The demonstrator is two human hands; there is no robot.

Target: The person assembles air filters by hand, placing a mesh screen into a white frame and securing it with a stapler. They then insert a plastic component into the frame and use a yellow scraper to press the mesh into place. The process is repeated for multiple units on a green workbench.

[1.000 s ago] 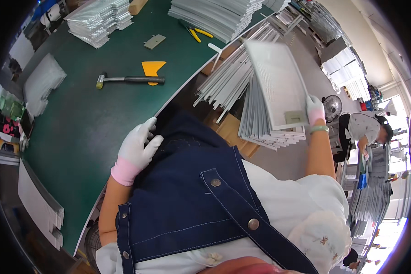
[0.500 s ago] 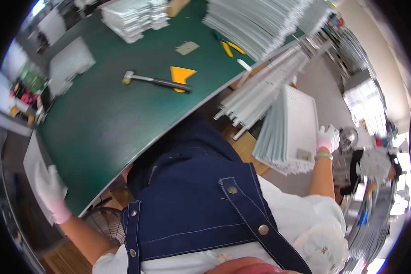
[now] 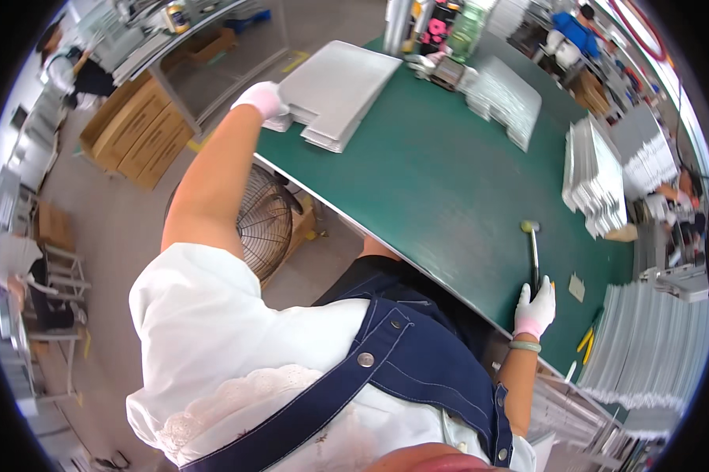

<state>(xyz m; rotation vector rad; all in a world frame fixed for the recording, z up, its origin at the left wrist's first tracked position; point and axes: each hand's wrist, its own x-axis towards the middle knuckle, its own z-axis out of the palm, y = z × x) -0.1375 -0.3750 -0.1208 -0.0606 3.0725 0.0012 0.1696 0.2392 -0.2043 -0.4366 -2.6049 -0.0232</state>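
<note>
At the table's left end, my left hand [image 3: 262, 101], in a white and pink glove, is curled around the edge of a stack of thin grey metal panels [image 3: 339, 86]; its fingertips are partly hidden. Low over the table's right side is my right hand [image 3: 535, 309], also gloved, its thumb and fingers apart. A hammer [image 3: 535, 253] lies with its head away from me, and its dark handle runs in behind my right fingers. The edge of a yellow scraper [image 3: 553, 285] shows beside that hand.
The green tabletop [image 3: 449, 197] also bears a smaller panel stack [image 3: 504, 98], an upright panel stack [image 3: 594, 177], yellow-handled pliers [image 3: 586, 343] and a long row of panels [image 3: 646, 346]. Below stands a floor fan [image 3: 266, 216]. Cartons [image 3: 138, 134] and other people are farther off.
My view has swung to the left. My left hand has come to the panel stack at the table's end. My right hand has moved from beside the panels off the table to the hammer.
</note>
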